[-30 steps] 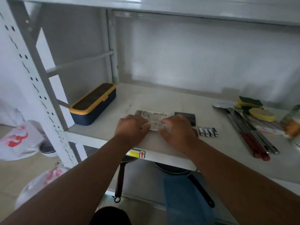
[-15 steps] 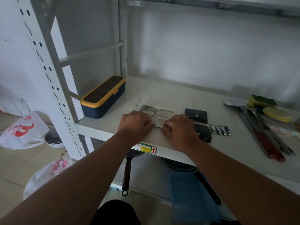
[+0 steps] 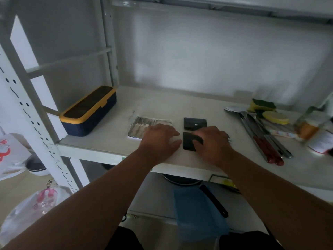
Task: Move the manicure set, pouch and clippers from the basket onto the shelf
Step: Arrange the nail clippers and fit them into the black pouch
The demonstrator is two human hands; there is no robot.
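Right now the white shelf (image 3: 111, 145) fills your view, with the blue box with a yellow lid (image 3: 88, 110) standing near its left edge, towards the back. Along the right edge lie long metal utensils with dark red handles (image 3: 261, 134), and behind them, towards the back right corner, sit yellow and green sponges (image 3: 264, 110). The open manicure set (image 3: 142, 126) lies flat near the front edge, left of the middle, its tools showing in the tray. Just right of it lie two black pouches: the rear pouch (image 3: 195, 123) sits further back with its flap snapped, and the front pouch (image 3: 188, 142) lies just in front of it, close to the front edge. Your left hand (image 3: 160, 141) rests palm down over the right half of the manicure set, fingers straight and spread a little, gripping nothing. Your right hand (image 3: 213, 143) lies on the front pouch with the fingers loosely extended over its right part and the thumb pressing on its face. The clippers are hidden, so you cannot tell where they lie.
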